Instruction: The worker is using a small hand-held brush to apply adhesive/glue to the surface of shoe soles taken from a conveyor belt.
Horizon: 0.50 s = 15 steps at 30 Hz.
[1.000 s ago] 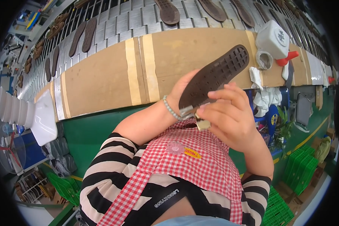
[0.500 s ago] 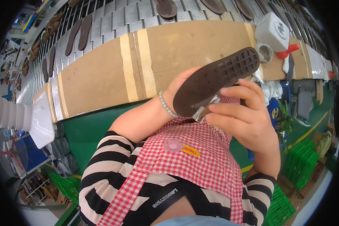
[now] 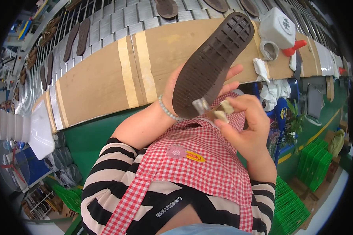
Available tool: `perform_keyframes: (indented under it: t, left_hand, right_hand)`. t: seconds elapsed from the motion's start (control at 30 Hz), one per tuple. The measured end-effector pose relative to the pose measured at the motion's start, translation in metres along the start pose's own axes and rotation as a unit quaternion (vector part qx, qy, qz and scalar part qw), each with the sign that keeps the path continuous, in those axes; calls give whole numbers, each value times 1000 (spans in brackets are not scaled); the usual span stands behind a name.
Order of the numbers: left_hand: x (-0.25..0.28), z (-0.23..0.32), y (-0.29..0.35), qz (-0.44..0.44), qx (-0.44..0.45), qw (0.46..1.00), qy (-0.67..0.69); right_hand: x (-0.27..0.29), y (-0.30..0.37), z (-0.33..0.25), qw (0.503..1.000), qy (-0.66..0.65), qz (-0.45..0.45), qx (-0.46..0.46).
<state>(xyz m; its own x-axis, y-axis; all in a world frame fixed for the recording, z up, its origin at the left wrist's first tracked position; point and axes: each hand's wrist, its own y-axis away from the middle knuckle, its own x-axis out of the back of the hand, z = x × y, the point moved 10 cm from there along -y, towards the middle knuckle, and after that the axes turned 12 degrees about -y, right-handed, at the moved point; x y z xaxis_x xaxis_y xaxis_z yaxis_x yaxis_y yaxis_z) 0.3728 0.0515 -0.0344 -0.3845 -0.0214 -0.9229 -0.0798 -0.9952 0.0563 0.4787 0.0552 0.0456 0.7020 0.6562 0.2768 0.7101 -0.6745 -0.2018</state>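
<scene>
A dark brown shoe sole (image 3: pixel 210 64) is held up in front of me, tread side showing, tilted with its squared-grid end up and to the right. My left hand (image 3: pixel 168 92) grips it from behind, its palm at the left edge and fingertips showing past the right edge. In my right hand (image 3: pixel 249 123), thumb and fingers pinch a small tool (image 3: pixel 222 111) with cream-coloured blocky pieces, a brown middle and a shiny end. Motion blurs that shiny end, which lies over the lower part of the sole; whether it touches I cannot tell, nor the tool's exact kind.
Beyond my hands runs a cardboard-covered ledge (image 3: pixel 94 78) beside a slatted metal conveyor (image 3: pixel 117 23) carrying more soles (image 3: pixel 83 37). A white plastic container (image 3: pixel 277 29) with a red part lies at the right, near white cloths (image 3: pixel 274 92). Green crates (image 3: pixel 313 164) stand lower right.
The sole has turned more upright, its grid end rising and shifting left. My right hand has moved down, drawing back from the sole's edge with the small tool.
</scene>
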Motion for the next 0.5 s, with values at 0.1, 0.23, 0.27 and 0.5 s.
perform_keyframes:
  t: [0.1,0.23,0.27,0.5]
  left_hand:
    - [1,-4,3,-26,27,999,16]
    - [-1,-1,3,-14,-4,1000,18]
    - [-3,-2,4,-21,8,1000,22]
    - [-12,-4,6,-87,-17,987,132]
  right_hand:
    - [17,-2,-5,993,107,47,20]
    - [18,-1,-16,994,88,49,53]
    - [17,-2,-16,992,104,45,50]
    - [40,-6,-21,979,148,130,59]
